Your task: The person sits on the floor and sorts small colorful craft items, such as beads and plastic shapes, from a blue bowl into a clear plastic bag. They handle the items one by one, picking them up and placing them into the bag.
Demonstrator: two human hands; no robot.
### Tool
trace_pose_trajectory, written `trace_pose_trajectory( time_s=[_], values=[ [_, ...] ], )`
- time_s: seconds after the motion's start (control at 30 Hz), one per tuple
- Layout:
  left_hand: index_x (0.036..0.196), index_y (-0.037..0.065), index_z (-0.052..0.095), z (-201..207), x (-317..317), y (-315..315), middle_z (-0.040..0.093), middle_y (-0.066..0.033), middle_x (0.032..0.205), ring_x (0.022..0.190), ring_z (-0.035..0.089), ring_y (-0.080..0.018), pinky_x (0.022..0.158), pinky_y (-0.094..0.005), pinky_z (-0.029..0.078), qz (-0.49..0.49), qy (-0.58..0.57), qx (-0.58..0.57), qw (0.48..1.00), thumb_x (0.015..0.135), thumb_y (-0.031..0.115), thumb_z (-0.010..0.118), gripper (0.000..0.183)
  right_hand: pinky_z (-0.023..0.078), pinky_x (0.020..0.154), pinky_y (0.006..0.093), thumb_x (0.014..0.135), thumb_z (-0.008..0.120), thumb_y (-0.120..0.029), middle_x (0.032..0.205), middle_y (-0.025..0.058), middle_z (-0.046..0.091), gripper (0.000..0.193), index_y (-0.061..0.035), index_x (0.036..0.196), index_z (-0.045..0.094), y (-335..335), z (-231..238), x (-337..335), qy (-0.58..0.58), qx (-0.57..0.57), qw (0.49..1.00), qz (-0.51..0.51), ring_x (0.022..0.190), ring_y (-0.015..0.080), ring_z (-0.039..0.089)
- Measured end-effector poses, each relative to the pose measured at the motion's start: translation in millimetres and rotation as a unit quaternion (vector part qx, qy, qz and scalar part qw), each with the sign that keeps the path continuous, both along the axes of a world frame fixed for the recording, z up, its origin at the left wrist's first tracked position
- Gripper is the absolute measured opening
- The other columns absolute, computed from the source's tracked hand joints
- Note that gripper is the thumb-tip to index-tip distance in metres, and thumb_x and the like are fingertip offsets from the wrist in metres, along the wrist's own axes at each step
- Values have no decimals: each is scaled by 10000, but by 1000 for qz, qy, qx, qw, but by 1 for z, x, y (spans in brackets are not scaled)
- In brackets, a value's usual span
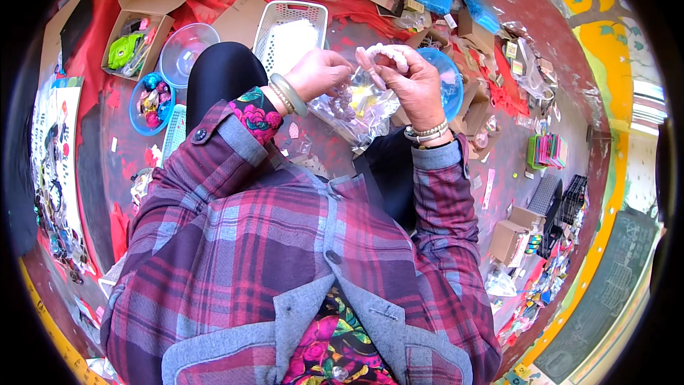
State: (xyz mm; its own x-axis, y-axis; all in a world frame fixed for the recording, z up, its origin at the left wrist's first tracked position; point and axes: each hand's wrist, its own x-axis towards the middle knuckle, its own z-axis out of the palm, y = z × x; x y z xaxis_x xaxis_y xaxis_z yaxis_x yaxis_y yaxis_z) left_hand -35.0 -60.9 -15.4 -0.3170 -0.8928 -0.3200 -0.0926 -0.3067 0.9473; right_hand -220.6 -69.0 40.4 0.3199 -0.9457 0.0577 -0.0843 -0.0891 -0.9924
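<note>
My right hand [415, 89] is closed, pinching a pale pink ring [388, 51] that looks like a beaded bracelet between thumb and fingers. To its left, my left hand [318, 73] has its fingers pressed together. Just under those fingers hangs a lilac beaded strand [343, 105], apparently held in them. Below both hands lies a clear plastic bag [367, 110] with pale and yellow items inside. A white perforated basket [261, 41] with white contents stands just beyond my left hand.
At the left are an open cardboard box [162, 28], a clear tub [168, 57] and a blue bowl [134, 110] of shiny wrapped items. A blue basin [456, 93] sits right of my right hand. Colourful stacked pieces [547, 151] and a small carton [504, 242] stand farther right.
</note>
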Motion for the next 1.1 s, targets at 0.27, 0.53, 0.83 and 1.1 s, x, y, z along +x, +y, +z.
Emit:
trace_pose_trajectory(
  time_s=[0.27,0.53,0.83,1.1],
  values=[
    [910,-52,634,-4,-6,0,636,-126,744,659,621,-174,600,-298,517,7,-16,-37,999,833,174,497,275,481,596,320,719,613,-10,731,104,604,189,-63,888,547,0,1,-5,273,-205,939,35,686,235,614],
    [1051,-5,604,-5,-13,1,627,-81,777,691,593,-134,618,-263,497,-94,-138,-165,972,891,153,479,257,483,628,368,690,622,-20,765,155,599,241,-61,906,524,-3,-6,-14,360,-171,910,111,714,312,604],
    [1058,-7,601,-7,-12,-1,615,-76,855,736,591,-129,629,-273,517,-71,-38,-80,994,907,215,462,302,495,628,271,727,632,-8,825,104,635,148,-39,870,654,-7,-4,-25,218,-214,949,83,702,226,624],
    [1080,-10,589,-7,-11,0,614,-75,839,712,578,-133,642,-273,510,-102,-88,-127,983,912,257,456,343,473,626,359,687,584,-65,712,92,577,77,-81,740,639,7,2,-11,464,-375,795,107,717,270,578]
  ],
)
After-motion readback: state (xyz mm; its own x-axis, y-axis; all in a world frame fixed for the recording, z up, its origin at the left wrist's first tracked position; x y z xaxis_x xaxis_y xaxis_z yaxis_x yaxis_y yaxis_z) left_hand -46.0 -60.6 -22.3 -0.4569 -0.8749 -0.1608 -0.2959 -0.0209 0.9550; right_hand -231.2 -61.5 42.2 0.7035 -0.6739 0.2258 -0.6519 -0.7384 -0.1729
